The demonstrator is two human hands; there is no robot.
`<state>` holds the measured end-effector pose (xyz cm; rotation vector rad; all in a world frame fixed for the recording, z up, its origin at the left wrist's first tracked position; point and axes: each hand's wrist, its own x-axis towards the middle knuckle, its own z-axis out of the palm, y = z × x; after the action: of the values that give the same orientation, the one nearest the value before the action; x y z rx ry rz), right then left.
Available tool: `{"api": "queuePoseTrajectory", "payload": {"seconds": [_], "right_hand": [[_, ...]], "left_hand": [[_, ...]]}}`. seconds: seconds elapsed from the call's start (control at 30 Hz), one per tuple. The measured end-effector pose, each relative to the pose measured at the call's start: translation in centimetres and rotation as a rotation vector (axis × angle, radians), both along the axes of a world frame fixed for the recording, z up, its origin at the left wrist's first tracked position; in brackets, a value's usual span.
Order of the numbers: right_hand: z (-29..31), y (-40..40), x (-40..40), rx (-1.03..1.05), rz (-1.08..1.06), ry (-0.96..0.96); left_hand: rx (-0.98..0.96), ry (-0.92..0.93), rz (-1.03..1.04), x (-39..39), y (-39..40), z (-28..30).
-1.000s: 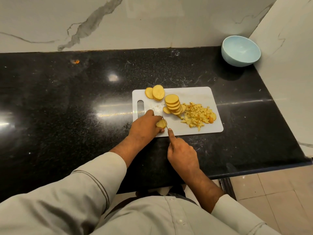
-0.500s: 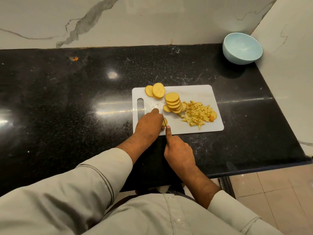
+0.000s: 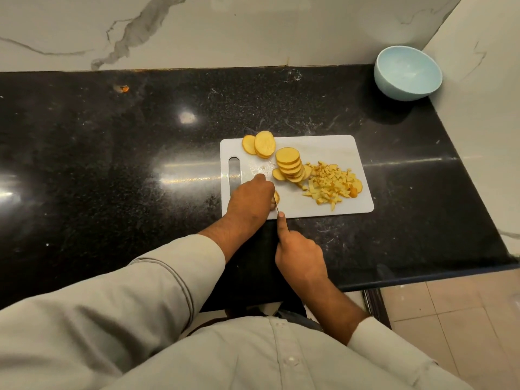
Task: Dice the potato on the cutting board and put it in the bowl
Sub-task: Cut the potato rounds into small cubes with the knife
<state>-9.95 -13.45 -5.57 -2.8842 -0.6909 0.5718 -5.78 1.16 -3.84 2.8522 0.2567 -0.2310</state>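
The small yellow potato slice (image 3: 277, 197) lies near the front edge of the white plastic cutting board (image 3: 332, 205), pinned under my left hand (image 3: 251, 197), so the thin knife blade (image 3: 276, 204) in my right hand's (image 3: 298, 256) closed grip could nick those fingertips beside it.

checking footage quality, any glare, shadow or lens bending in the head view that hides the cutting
Head view: bright light spots glare off the black counter left of the cutting board, none on the potato slices; the bowl casts a soft shadow to its left; wide-angle bending bows the counter's edges; the left hand covers most of the piece being cut, and the knife shows only as a thin sliver ahead of the right hand.
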Motion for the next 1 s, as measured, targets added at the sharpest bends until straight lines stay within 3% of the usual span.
{"api": "queuePoseTrajectory", "payload": {"seconds": [0.4,1.0], "right_hand": [[1.6,-1.7,-1.2,0.091,-0.059,-0.089],[0.1,4.0,3.2,0.089,-0.058,-0.020]], "left_hand": [[-0.137,-0.022,0.052,-1.0,1.3,-1.1],[-0.054,-0.027,0.052,-0.6,0.6,-0.3]]}}
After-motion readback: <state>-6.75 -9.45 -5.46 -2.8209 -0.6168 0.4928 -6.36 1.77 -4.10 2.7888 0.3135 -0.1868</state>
